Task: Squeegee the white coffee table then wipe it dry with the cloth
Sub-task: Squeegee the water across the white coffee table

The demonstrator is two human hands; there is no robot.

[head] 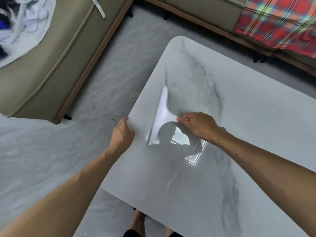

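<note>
Right grip (196,124) is closed narrow on the short handle of the white squeegee (162,113), fingertips pinching it where it meets the blade, knuckles up and forearm coming in from our right. Left grip (122,132) holds the near-left edge of the white counter (248,125), thumb on top and fingers out of sight below the rim, so we judge it is steadying rather than working. The squeegee lies flat on the counter, just left of the right grip and between our two hands; the right one is on it, the left is near but apart from it. Its long axis, the blade, runs from the far side back toward us, leaning slightly left and roughly parallel to the counter edge that the left grip holds. The handle stands crosswise to that axis and points right, into the right grip. We judge the squeegee pass is in hand, and the coming stroke should travel across the blade, not along it. We cannot pick out the drying cloth with certainty.
</note>
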